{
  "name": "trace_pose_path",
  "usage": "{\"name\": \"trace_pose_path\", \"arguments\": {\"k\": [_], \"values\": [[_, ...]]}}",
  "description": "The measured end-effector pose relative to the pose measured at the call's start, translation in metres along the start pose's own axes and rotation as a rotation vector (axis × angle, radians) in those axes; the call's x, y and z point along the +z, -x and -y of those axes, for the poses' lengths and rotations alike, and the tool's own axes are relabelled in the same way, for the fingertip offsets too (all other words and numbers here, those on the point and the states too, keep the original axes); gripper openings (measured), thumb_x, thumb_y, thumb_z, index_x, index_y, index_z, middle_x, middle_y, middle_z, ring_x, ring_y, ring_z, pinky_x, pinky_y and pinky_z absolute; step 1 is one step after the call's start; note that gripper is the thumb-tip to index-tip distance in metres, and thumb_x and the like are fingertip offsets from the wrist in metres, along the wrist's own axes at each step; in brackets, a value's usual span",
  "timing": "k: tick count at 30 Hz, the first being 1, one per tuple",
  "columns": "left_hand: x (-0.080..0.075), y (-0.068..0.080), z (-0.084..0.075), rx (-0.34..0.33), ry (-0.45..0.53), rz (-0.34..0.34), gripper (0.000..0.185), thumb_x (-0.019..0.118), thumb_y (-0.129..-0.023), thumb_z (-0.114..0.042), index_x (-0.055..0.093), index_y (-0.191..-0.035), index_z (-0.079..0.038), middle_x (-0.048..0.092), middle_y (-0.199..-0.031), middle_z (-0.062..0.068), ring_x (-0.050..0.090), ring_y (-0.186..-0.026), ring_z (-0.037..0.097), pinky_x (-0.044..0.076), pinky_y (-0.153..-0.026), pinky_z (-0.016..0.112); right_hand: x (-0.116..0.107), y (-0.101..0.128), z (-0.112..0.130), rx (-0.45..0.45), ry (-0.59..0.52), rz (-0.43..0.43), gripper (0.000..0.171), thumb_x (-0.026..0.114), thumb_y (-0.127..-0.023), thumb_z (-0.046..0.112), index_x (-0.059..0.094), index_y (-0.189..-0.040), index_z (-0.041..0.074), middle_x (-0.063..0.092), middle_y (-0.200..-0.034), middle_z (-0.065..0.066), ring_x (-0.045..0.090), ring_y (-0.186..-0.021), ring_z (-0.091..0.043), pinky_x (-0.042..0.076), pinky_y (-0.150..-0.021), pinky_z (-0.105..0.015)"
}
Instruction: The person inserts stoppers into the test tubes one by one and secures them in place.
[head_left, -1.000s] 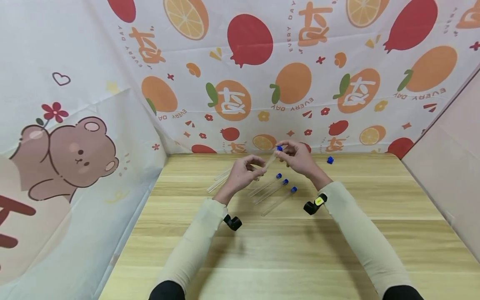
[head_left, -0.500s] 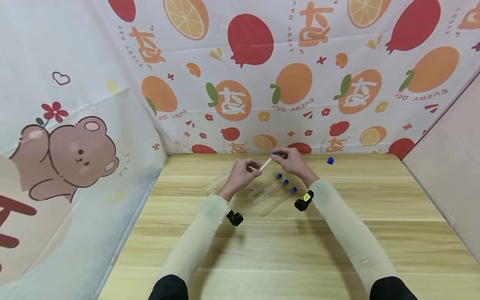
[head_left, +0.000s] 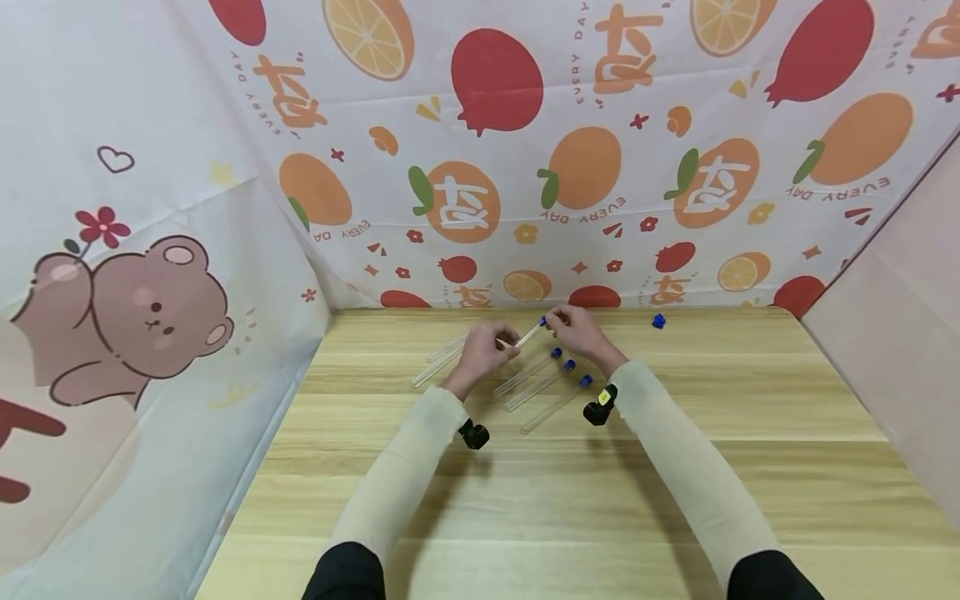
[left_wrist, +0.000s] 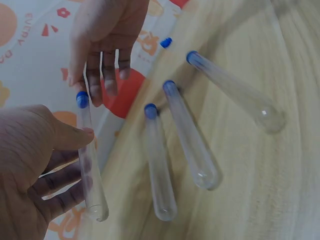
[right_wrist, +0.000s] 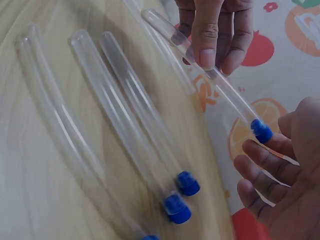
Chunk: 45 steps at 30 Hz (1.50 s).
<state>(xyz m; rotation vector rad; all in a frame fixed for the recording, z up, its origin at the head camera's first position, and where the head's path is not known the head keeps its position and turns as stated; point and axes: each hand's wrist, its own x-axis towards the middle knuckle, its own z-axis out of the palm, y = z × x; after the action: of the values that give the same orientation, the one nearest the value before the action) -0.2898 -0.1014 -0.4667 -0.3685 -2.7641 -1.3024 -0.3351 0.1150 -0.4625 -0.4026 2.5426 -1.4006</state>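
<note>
The left hand (head_left: pixel 486 350) is clamped on a clear tube (left_wrist: pixel 90 165), its thumb on one side and its bent fingers on the other. The tube is held up off the counter (head_left: pixel 637 517), tilted, its round end past the left fingers and its blue cap (right_wrist: pixel 261 131) towards the right hand (head_left: pixel 577 331). The right hand's fingers are loosely bent and spread apart, the tips right at the cap; whether any of them touches it, I cannot tell. On the near side of both hands, three capped tubes (left_wrist: pixel 187 132) lie in a row on the counter, caps towards the right hand's side. To the left of the left hand lie more tubes (head_left: pixel 437 367), partly hidden by it, so their number is unclear. Well to the right of the right hand is a loose cap (head_left: pixel 658 321), also blue. Behind both hands is a fruit-print cloth (head_left: pixel 495 79)
</note>
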Motion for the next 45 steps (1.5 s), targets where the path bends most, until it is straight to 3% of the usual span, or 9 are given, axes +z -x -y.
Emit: {"name": "trace_pose_path", "arguments": {"k": [4,8,11,13,15,17,19,29,45], "values": [[0.004,0.001,0.005,0.0,-0.03,0.028,0.016,0.074,-0.091,-0.005,0.075,-0.107,-0.002,0.076,-0.105,0.015,0.074,-0.093,0.029,0.062,-0.081,0.035,0.003,0.001,-0.01,0.022,0.018,0.006,0.041,0.041,-0.109,0.038,0.065,-0.123,0.008,0.064,-0.125,-0.018,0.059,-0.106,-0.026,0.052,-0.09,-0.039],[0.007,0.0,0.007,0.007,-0.067,0.043,0.018,0.072,-0.093,-0.005,0.075,-0.109,0.0,0.077,-0.106,0.016,0.074,-0.095,0.029,0.062,-0.083,0.036,0.004,0.002,-0.016,0.025,0.003,-0.002,0.043,0.043,-0.108,0.038,0.06,-0.084,0.007,0.059,-0.096,-0.014,0.051,-0.085,-0.022,0.046,-0.083,-0.037],[0.009,-0.001,0.008,0.001,-0.088,0.047,0.019,0.072,-0.093,-0.007,0.075,-0.11,0.0,0.077,-0.106,0.015,0.075,-0.095,0.029,0.062,-0.083,0.037,0.003,0.002,-0.019,0.032,-0.008,0.004,0.048,0.042,-0.108,0.04,0.045,-0.073,0.008,0.055,-0.091,-0.014,0.05,-0.084,-0.025,0.045,-0.083,-0.039],[0.009,-0.002,0.008,-0.004,-0.099,0.049,0.019,0.072,-0.093,-0.008,0.076,-0.111,-0.001,0.078,-0.107,0.015,0.075,-0.095,0.029,0.062,-0.084,0.038,0.002,0.001,-0.02,0.047,-0.01,0.005,0.048,0.041,-0.109,0.042,0.057,-0.079,0.007,0.063,-0.102,-0.015,0.058,-0.097,-0.027,0.049,-0.092,-0.042],[0.01,-0.003,0.01,-0.002,-0.114,0.049,0.018,0.072,-0.093,-0.008,0.076,-0.11,-0.001,0.078,-0.105,0.014,0.075,-0.095,0.028,0.062,-0.084,0.039,0.002,0.001,-0.021,0.055,0.001,0.022,0.05,0.037,-0.11,0.044,0.068,-0.102,0.005,0.067,-0.123,-0.015,0.06,-0.117,-0.031,0.049,-0.105,-0.048],[0.011,-0.005,0.013,-0.002,-0.128,0.049,0.018,0.073,-0.093,-0.008,0.077,-0.109,-0.001,0.079,-0.104,0.014,0.075,-0.095,0.028,0.062,-0.085,0.04,0.002,0.0,-0.022,0.079,-0.02,0.046,0.056,0.033,-0.11,0.047,0.065,-0.129,0.006,0.062,-0.138,-0.016,0.054,-0.133,-0.034,0.042,-0.115,-0.053],[0.013,-0.006,0.016,-0.007,-0.139,0.05,0.017,0.073,-0.093,-0.008,0.078,-0.107,-0.002,0.079,-0.103,0.014,0.075,-0.094,0.027,0.061,-0.086,0.04,0.003,0.0,-0.023,0.1,-0.049,0.077,0.059,0.028,-0.111,0.048,0.056,-0.143,0.007,0.058,-0.144,-0.018,0.048,-0.14,-0.037,0.036,-0.121,-0.055],[0.017,-0.009,0.025,-0.061,-0.136,0.104,0.019,0.07,-0.095,-0.011,0.078,-0.111,-0.003,0.079,-0.107,0.012,0.074,-0.097,0.025,0.061,-0.089,0.039,0.008,0.0,-0.028,0.168,-0.102,0.076,0.061,0.027,-0.11,0.049,0.053,-0.144,0.006,0.057,-0.144,-0.018,0.046,-0.141,-0.036,0.034,-0.121,-0.054],[0.023,-0.008,0.032,-0.084,-0.102,0.11,0.018,0.072,-0.094,-0.01,0.077,-0.11,-0.003,0.078,-0.106,0.013,0.073,-0.097,0.026,0.06,-0.089,0.039,0.01,-0.003,-0.03,0.187,-0.032,0.127,0.064,0.024,-0.11,0.05,0.046,-0.151,0.005,0.048,-0.154,-0.019,0.037,-0.149,-0.038,0.028,-0.125,-0.055]]}}
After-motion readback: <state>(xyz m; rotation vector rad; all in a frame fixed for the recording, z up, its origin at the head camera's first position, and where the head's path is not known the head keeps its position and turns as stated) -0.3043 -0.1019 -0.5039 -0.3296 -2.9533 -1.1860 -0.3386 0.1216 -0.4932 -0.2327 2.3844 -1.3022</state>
